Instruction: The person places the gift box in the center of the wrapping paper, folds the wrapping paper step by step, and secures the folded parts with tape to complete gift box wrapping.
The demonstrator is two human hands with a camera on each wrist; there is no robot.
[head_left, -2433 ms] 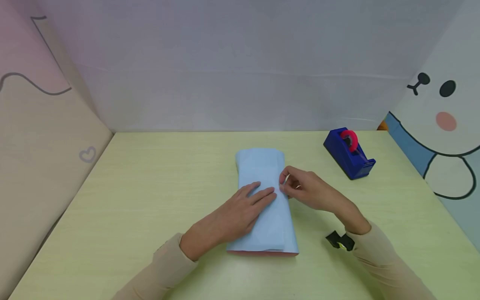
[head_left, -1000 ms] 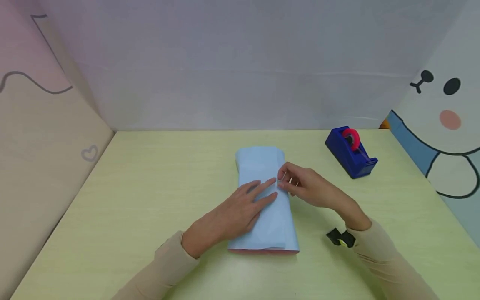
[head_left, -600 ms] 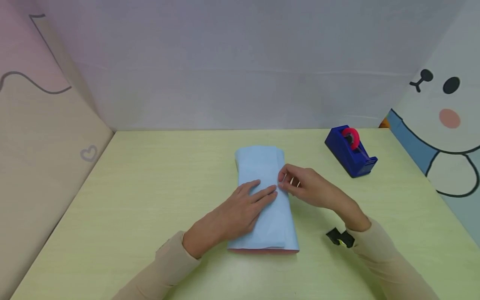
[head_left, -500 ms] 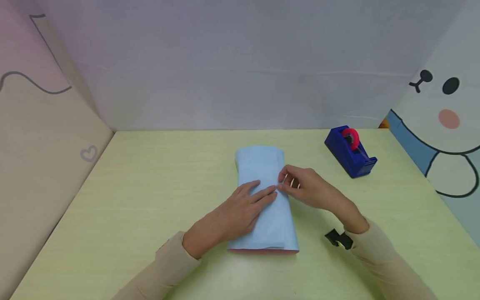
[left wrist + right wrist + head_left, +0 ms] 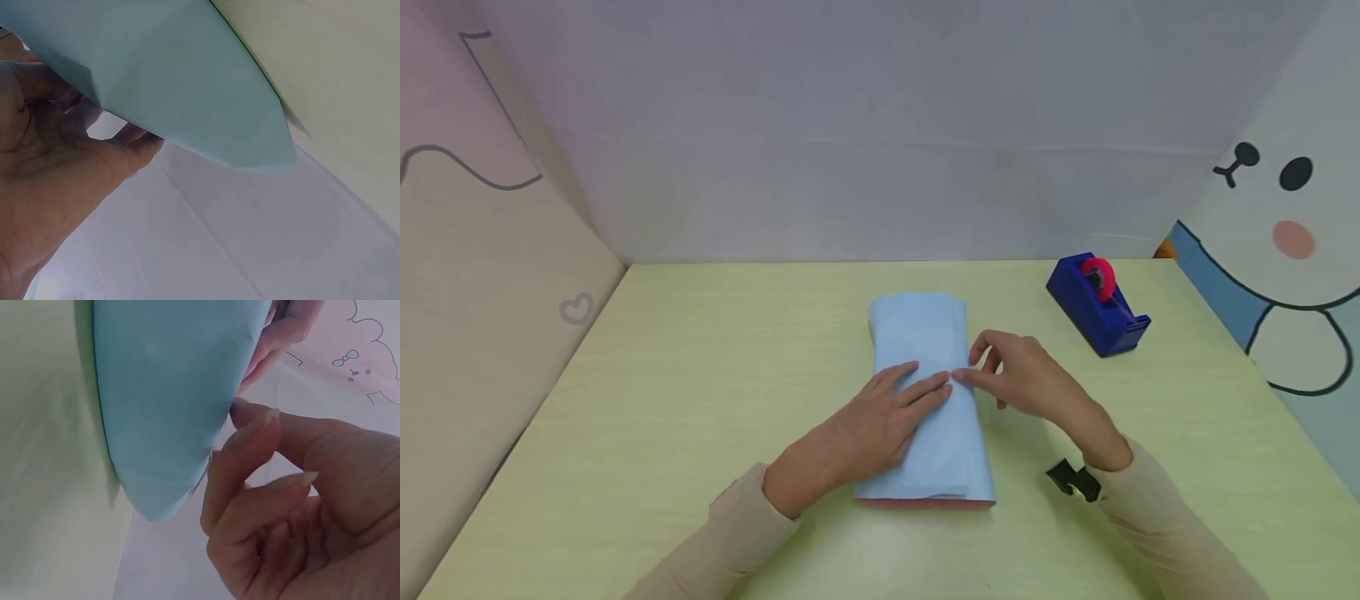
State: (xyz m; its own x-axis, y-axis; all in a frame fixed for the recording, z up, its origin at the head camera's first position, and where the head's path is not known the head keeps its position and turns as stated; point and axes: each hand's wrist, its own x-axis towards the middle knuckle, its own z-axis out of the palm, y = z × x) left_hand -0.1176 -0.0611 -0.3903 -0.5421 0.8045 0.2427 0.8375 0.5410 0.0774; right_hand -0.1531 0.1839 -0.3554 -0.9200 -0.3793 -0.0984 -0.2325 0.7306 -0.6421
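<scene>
Grip: left hand [image 5: 876,425] grasps nothing; its fingers lie spread and flat across the blue paper [image 5: 917,325]. Right hand [image 5: 1026,375] is not clenched either: thumb stretched out with its tip touching the paper, other fingers loosely bent, a gap between them and the thumb. Nothing can be made out in that gap.

Paper: folded into a long packet on the table [image 5: 737,333], under the left fingers and just left of the right hand. Its overlapping edge runs lengthwise beside the left fingertips; the right thumb tip meets it there, nearly against them. A reddish underside shows at the end nearest the person. Whether anything is inside cannot be told.

Reading of the hold: the flat left hand probably weighs the packet down so the fold cannot spring up, spread fingers sharing the pressure. The thumb seems to press one spot at the overlap, with the left fingertips close by as a brace.

Tape dispenser [image 5: 1086,308], with its red roll [image 5: 1108,275], stands beyond the right hand and to its right, presumably placed for easy reach without crowding the paper.
</scene>
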